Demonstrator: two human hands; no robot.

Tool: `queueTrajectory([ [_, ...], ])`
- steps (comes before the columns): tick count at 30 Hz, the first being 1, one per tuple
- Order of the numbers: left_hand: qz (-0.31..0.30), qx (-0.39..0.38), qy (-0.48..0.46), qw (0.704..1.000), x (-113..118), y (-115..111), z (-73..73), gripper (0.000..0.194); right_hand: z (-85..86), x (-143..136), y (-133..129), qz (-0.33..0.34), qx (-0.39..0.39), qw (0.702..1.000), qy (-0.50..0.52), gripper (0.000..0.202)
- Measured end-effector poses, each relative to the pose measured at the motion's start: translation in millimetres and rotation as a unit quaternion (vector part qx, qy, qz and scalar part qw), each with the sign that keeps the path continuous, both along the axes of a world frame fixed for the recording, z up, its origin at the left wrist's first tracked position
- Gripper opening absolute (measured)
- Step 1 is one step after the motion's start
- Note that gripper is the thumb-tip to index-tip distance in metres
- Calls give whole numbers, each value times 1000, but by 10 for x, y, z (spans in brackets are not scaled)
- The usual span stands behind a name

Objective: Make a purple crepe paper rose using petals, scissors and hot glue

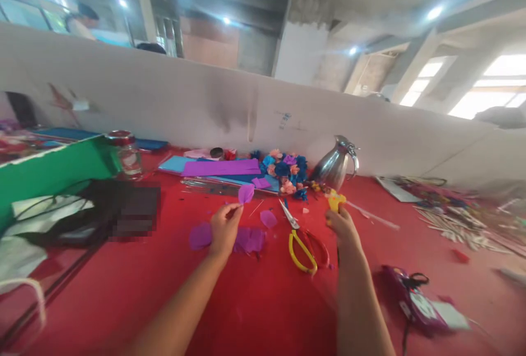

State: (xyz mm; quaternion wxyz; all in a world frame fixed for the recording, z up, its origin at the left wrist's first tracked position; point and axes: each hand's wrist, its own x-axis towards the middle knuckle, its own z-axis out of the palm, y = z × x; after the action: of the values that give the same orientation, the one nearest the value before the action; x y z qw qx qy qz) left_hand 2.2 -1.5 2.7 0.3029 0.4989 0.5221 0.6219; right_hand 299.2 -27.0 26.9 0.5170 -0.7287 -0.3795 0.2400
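Observation:
My left hand (225,230) pinches a purple paper petal (246,193) by its lower end, above the red table (246,301). Beneath and beside that hand lie purple paper pieces (250,240), and a loose purple petal (268,219) rests to the right. My right hand (343,224) is closed around a yellow tool (336,201), which looks like a glue gun; its shape is partly hidden by the fingers. Between the two hands lie scissors (293,222) with one yellow and one red handle, their blades slightly apart.
Behind are purple paper strips (222,167), a bunch of paper flowers (281,170) and a metal jug (335,164). A glass jar (130,159) stands by a green box (61,172) at left. Sticks (452,224) and a purple pouch (415,301) lie at right.

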Motion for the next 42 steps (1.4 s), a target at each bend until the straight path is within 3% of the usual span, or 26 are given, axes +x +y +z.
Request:
queueTrajectory([
  [2, 4, -2, -2, 1000, 4, -5, -3, 22, 112, -219, -33, 59, 35, 995, 78, 16],
  [4, 3, -5, -10, 1000, 1, -10, -10, 22, 239, -496, -107, 184, 82, 950, 238, 24],
  [6, 0, -3, -3, 1000, -7, -17, -16, 22, 345, -780, -195, 272, 75, 918, 277, 30],
  [8, -2, 1, 16, 1000, -19, -26, -16, 21, 393, -1024, -264, 312, 92, 910, 256, 34],
  [12, 3, -9, 56, 998, -39, -40, 4, 18, 306, -1284, -281, 296, 106, 936, 157, 33],
  [16, 10, -20, 51, 998, -51, -28, 2, 18, 186, -1322, -204, 280, 95, 953, 60, 30],
  [20, 17, -32, 45, 998, -70, 10, -25, 18, 170, -1317, -181, 273, 74, 958, 48, 33],
  [23, 22, -28, 38, 999, -83, 32, -43, 18, 157, -1313, -192, 270, 72, 960, 35, 37],
  [30, 15, -18, 48, 999, -84, 36, -72, 17, 65, -1302, -190, 289, 84, 948, -102, 44],
  [37, 6, -15, 64, 998, -57, -14, -24, 17, 126, -1317, -219, 258, 65, 950, -162, 41],
  [42, 5, -20, 72, 997, -50, -33, 16, 17, 150, -1341, -224, 270, 60, 945, -177, 40],
])
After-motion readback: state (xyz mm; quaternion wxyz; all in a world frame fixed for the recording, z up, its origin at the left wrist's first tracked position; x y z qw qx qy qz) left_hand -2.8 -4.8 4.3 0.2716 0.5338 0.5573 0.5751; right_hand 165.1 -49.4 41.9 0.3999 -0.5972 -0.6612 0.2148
